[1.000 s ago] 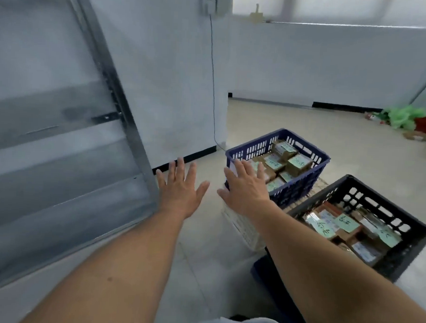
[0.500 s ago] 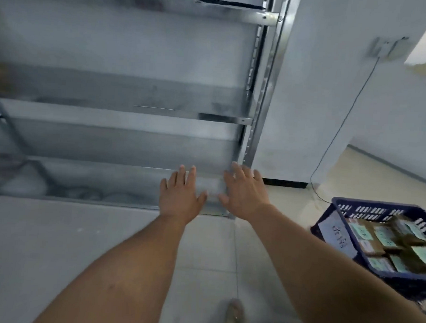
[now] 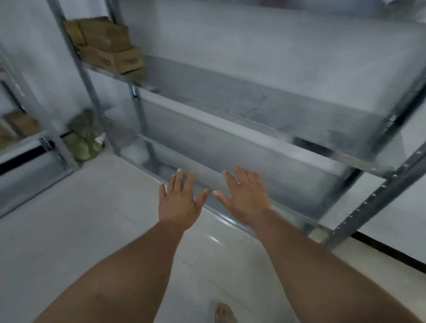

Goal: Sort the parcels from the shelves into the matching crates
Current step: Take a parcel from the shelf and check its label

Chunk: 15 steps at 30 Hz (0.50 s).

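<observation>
Metal shelves [image 3: 257,129], parcels [image 3: 105,38] stacked lengthwise along one

Shelves [image 3: 255,129] dull metal; parcels [image 3: 107,44] matt cardboard (blurred).

Hands: two, left hand [image 3: 179,204] and right hand [image 3: 247,199]. Forearms: two.

Metal racks: two sure, front rack [image 3: 257,132] and left rack [image 3: 17,144]. Blur hides whether box shelf between them is a third.

Shelf boards on front rack: three, topmost only at frame edge.

Count of brown parcels [image 3: 107,44]: about three stacked on upper left shelf. Two more blurred parcels [image 3: 15,126] on left rack. Counts rough.

Greenish bags [image 3: 83,143] on floor: two.

Foot [image 3: 224,318] at bottom edge: one.
</observation>
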Tool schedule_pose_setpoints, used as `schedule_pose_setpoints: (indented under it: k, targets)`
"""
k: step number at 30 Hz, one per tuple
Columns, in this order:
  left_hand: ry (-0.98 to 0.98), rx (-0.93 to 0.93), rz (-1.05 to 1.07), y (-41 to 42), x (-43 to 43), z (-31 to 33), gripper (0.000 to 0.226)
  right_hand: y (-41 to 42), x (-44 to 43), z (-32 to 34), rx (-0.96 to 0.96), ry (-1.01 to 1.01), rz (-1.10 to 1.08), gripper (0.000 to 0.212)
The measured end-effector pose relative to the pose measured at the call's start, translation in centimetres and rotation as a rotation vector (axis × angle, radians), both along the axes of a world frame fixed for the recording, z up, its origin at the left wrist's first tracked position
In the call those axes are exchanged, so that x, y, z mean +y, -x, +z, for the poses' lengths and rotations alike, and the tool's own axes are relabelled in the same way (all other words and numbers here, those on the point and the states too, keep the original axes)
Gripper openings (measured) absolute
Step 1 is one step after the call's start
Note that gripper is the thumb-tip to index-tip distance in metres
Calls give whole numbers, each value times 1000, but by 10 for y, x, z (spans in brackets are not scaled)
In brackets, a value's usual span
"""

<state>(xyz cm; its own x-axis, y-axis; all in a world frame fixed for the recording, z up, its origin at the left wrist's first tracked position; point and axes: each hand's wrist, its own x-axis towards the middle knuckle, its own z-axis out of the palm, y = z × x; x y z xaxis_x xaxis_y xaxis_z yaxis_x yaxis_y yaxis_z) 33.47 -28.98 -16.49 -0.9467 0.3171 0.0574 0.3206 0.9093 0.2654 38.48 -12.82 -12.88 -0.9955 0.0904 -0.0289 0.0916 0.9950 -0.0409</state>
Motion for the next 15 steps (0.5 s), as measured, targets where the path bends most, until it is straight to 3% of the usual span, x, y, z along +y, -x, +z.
schedule_pose_setpoints:
  k: [2,3,7,15]
  targets:
    - [0,6,45,22,7,3,69,28,11,0,2,36,27,122]
    - [-1,19,68,34,10,4,69,42,18,-1,10,62,33,121]
    - [-1,36,85,74,22,12,68,95,37,0,-24,167,107,74]
    - [-11,19,195,135,2,26,62,184,17,0,8,168,297,57]
